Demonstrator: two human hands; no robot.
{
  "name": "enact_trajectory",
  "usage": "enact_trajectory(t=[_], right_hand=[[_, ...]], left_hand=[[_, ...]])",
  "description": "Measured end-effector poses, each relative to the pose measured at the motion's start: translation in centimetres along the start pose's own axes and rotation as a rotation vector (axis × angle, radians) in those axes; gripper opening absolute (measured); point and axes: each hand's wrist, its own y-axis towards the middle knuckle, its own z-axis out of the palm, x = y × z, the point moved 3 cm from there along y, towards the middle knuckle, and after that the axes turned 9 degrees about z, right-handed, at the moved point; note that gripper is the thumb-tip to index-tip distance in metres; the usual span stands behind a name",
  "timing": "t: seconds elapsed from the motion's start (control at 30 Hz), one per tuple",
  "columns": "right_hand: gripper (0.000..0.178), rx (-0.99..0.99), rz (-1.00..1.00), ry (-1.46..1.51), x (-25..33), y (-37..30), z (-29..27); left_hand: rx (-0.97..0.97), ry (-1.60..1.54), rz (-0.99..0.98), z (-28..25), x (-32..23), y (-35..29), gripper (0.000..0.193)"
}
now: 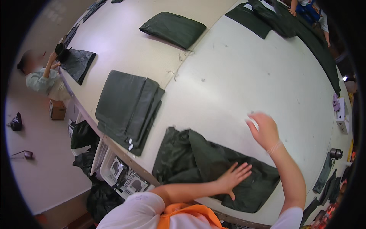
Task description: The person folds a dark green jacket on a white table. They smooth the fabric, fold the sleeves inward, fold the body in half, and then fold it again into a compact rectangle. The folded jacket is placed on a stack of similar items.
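A dark green cloth piece point(183, 160) lies in front of me at the table's near edge, its left part rumpled and raised in folds, its right part flatter. Its exact kind I cannot make out. My left hand point(233, 179) presses flat on it, fingers spread. Over the pale tabletop, beyond the cloth's right part, my right hand point(264, 131) is raised with nothing in it. Its fingers are apart and slightly blurred. Left of the cloth sits a stack of folded dark green pieces point(124, 108) with small white tags at its near corner.
Farther off on the table point(236, 80) lies a folded dark bundle point(173, 29). Crates point(110, 164) with packaged goods stand below the left edge. One person point(45, 78) handles dark cloth at left; another person's hand point(292, 11) touches long dark cloth point(305, 30) at far right.
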Motion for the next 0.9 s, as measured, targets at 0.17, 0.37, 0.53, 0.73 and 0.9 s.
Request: enact_trajectory(t=[0.17, 0.37, 0.53, 0.73, 0.9], right_hand=[[0.039, -0.088, -0.008, -0.002, 7.0, 22.3, 10.8], [0.038, -0.27, -0.048, -0.401, 11.1, 36.0, 18.1], [0.023, 0.041, -0.075, -0.52, 10.9, 37.3, 15.1], [0.021, 0.159, 0.209, -0.111, 2.7, 19.8, 5.2], [0.028, 0.012, 0.336, -0.099, -4.5, -8.5, -0.1]], left_hand=[[0.02, -0.173, 0.077, 0.5, 1.1, -0.3, 0.135], [-0.316, 0.045, 0.179, 3.2, 2.1, -1.4, 0.148], [-0.047, 0.025, 0.232, 2.1, 2.8, -0.6, 0.144], [0.006, 0.221, 0.099, 0.2, 2.2, -1.3, 0.134], [-0.062, 0.064, 0.068, 0.3, 2.1, -0.8, 0.131]])
